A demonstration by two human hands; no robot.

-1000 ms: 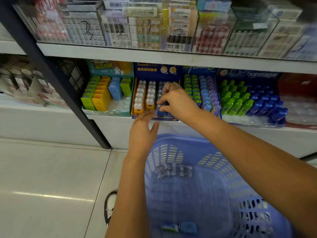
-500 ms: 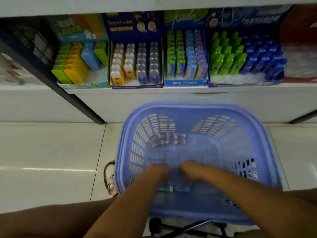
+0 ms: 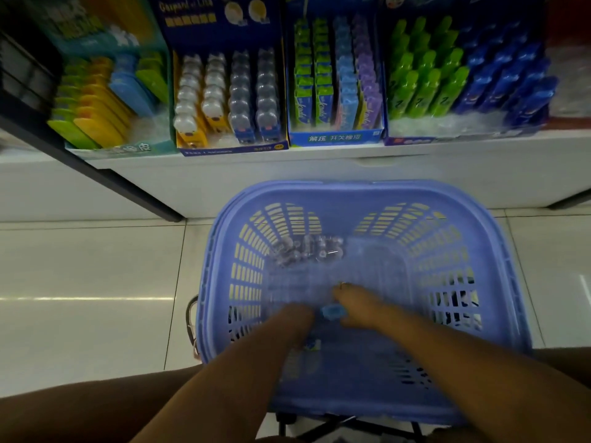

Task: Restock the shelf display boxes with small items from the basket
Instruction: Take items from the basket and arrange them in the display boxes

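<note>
The blue plastic basket (image 3: 351, 191) stands on the floor below the shelf. Both my hands reach into it. My right hand (image 3: 356, 306), with a ring on one finger, pinches a small blue item (image 3: 332, 312) near the basket's bottom. My left hand (image 3: 294, 319) points down beside it, just above a small green-and-white item (image 3: 312, 345); its fingers are blurred. A cluster of small clear items (image 3: 307, 251) lies at the basket's far side. On the shelf stands the dark blue display box (image 3: 230, 148) with rows of white and grey bear-shaped items.
A teal box (image 3: 128, 148) of yellow, green and blue items stands left of the dark blue one. To its right are a blue box of green, blue and purple packs (image 3: 335, 137) and a box of green and blue bottles (image 3: 463, 87). A black shelf post (image 3: 96, 174) slants down at the left. White tiled floor surrounds the basket.
A second ago both hands were at the dark blue display box on the shelf. They dropped into the basket, and the right hand has now picked up the small blue item.
</note>
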